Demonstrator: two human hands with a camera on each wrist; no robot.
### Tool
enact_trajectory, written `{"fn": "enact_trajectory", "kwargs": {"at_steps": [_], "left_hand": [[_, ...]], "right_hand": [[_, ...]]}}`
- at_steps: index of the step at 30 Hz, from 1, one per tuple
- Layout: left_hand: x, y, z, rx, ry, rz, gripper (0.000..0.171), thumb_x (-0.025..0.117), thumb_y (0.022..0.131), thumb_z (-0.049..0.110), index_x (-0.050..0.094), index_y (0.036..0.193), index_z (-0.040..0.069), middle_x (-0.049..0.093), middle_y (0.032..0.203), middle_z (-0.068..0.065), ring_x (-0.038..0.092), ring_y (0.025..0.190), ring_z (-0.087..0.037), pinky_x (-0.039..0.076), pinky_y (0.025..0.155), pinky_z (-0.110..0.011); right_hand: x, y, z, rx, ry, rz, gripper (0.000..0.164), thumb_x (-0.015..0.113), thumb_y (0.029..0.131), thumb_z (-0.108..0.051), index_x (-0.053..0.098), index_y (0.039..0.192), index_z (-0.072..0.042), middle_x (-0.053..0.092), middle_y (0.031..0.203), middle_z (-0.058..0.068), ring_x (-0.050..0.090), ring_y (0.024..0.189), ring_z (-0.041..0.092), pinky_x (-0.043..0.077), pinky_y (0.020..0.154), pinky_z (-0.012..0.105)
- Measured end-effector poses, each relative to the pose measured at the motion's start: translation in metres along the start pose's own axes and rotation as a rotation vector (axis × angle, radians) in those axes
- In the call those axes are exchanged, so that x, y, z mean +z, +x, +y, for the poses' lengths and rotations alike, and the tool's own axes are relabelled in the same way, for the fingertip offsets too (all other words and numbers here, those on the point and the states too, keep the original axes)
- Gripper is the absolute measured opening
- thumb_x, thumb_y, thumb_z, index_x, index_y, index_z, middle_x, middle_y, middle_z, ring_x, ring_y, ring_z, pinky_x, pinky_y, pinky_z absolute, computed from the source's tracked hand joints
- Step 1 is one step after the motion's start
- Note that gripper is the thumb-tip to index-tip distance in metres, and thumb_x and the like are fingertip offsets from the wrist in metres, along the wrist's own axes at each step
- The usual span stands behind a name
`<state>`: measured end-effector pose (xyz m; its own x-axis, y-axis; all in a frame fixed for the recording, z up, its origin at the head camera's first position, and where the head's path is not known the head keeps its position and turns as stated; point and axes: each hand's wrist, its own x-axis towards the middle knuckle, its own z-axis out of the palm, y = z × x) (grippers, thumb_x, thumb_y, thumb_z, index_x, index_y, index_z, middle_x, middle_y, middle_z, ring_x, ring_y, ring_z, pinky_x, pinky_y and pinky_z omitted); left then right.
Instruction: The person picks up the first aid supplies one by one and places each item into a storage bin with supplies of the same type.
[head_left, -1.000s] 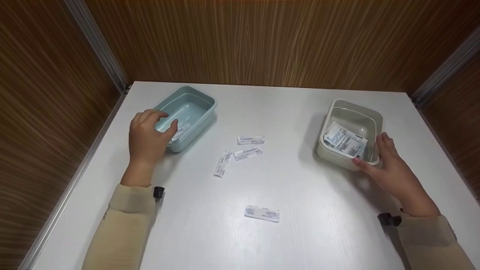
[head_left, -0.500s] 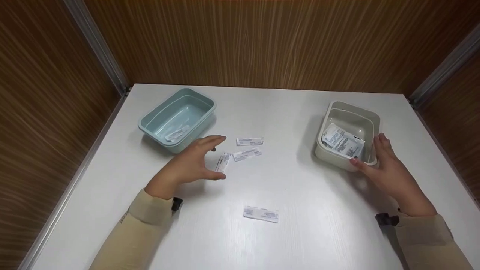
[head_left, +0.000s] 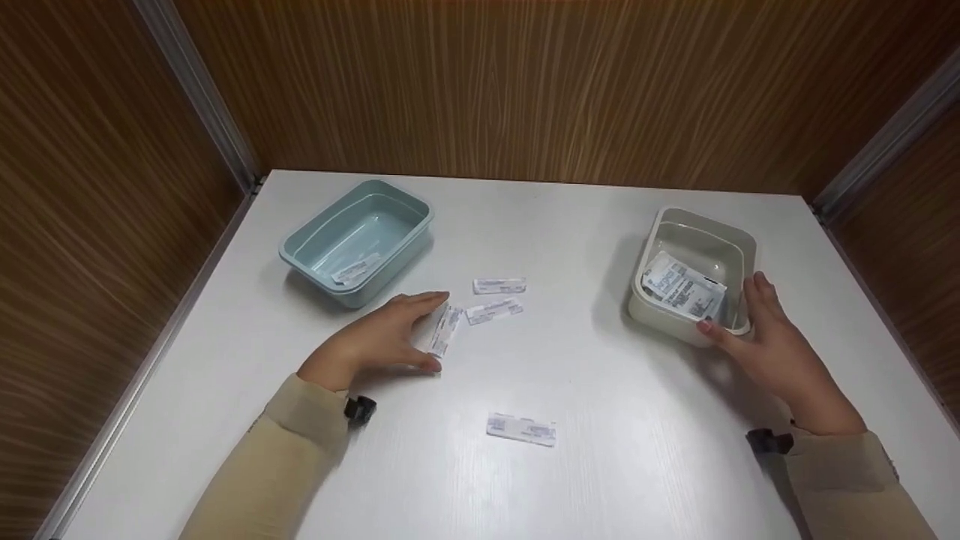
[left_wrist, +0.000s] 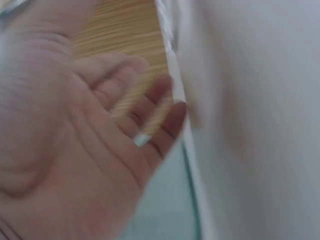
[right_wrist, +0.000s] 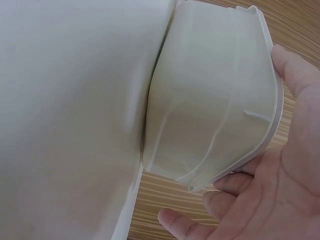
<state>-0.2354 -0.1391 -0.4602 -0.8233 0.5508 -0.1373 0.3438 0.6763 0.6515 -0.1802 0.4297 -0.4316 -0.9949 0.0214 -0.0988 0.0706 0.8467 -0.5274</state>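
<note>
In the head view my left hand (head_left: 386, 337) is low over the white table, thumb and fingers spread either side of a narrow white printed packet (head_left: 446, 330). This packet looks like a wrapped adhesive bandage. The left wrist view is blurred and shows the palm and spread fingers with nothing held. My right hand (head_left: 784, 352) rests at the near right corner of a beige plastic box (right_wrist: 210, 95). Its thumb touches the front rim and its fairly straight fingers lie along the right side. Larger printed sachets (head_left: 686, 289) lie inside that box.
Two similar narrow packets, one farther back (head_left: 499, 286) and one nearer (head_left: 493, 310), lie right of the left hand. Another packet (head_left: 521, 429) lies toward the front. At the back left stands a light blue box (head_left: 409, 251) with narrow packets (head_left: 356, 268) inside. Wood-grain panels (head_left: 487, 90) enclose the table.
My left hand has come away from the blue box, moving right and toward the front, and has lowered around the nearest narrow packet. The right hand has stayed at the beige box.
</note>
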Motion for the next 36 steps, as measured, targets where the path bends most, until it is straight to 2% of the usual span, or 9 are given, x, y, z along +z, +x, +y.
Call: {"fn": "enact_trajectory", "kwargs": {"at_steps": [3, 10, 16, 27, 31, 36], "left_hand": [[0.003, 0.004, -0.007, 0.002, -0.006, 0.016, 0.113, 0.100, 0.086, 0.032, 0.036, 0.178, 0.017, 0.035, 0.187, 0.001, 0.032, 0.174, -0.033, 0.028, 0.142, -0.051], [0.009, 0.009, -0.014, -0.009, -0.050, 0.021, 0.109, 0.101, 0.086, 0.032, 0.042, 0.177, 0.025, 0.041, 0.184, 0.004, 0.041, 0.163, -0.026, 0.033, 0.139, -0.049], [0.012, 0.011, -0.016, 0.007, -0.052, 0.037, 0.103, 0.102, 0.085, 0.032, 0.049, 0.173, 0.021, 0.048, 0.180, -0.002, 0.046, 0.157, -0.028, 0.036, 0.137, -0.050], [0.013, 0.013, -0.014, 0.038, -0.060, 0.069, 0.096, 0.101, 0.085, 0.028, 0.055, 0.168, 0.017, 0.053, 0.175, -0.008, 0.044, 0.162, -0.031, 0.035, 0.139, -0.050], [0.012, 0.011, -0.012, 0.070, -0.092, 0.115, 0.092, 0.101, 0.085, 0.026, 0.059, 0.166, 0.014, 0.055, 0.173, -0.010, 0.047, 0.161, -0.034, 0.037, 0.137, -0.052], [0.011, 0.011, -0.008, 0.096, -0.168, 0.155, 0.092, 0.101, 0.084, 0.023, 0.059, 0.165, 0.013, 0.056, 0.171, -0.011, 0.056, 0.151, -0.036, 0.042, 0.132, -0.054]], "right_hand": [[0.001, 0.000, 0.000, -0.008, 0.007, 0.008, 0.120, 0.063, 0.108, -0.071, -0.014, 0.179, -0.011, -0.026, 0.187, 0.014, -0.010, 0.171, 0.062, 0.013, 0.121, 0.095], [0.005, -0.001, 0.002, -0.019, 0.000, 0.010, 0.120, 0.062, 0.108, -0.070, -0.013, 0.179, -0.010, -0.025, 0.188, 0.014, -0.010, 0.172, 0.060, 0.015, 0.122, 0.094], [0.006, -0.003, 0.004, -0.014, 0.003, 0.016, 0.119, 0.062, 0.109, -0.069, -0.015, 0.179, -0.012, -0.025, 0.187, 0.013, -0.007, 0.170, 0.065, 0.015, 0.121, 0.095], [0.004, -0.003, 0.003, -0.016, 0.011, 0.015, 0.118, 0.062, 0.109, -0.068, -0.015, 0.179, -0.011, -0.025, 0.187, 0.015, -0.006, 0.169, 0.066, 0.014, 0.122, 0.095], [0.003, -0.001, 0.002, -0.014, 0.003, 0.013, 0.119, 0.062, 0.109, -0.069, -0.015, 0.179, -0.011, -0.026, 0.187, 0.014, -0.004, 0.169, 0.067, 0.015, 0.122, 0.095], [0.002, 0.000, 0.001, -0.019, -0.005, 0.013, 0.119, 0.062, 0.109, -0.069, -0.014, 0.179, -0.011, -0.026, 0.187, 0.014, -0.004, 0.170, 0.066, 0.016, 0.122, 0.094]]}}
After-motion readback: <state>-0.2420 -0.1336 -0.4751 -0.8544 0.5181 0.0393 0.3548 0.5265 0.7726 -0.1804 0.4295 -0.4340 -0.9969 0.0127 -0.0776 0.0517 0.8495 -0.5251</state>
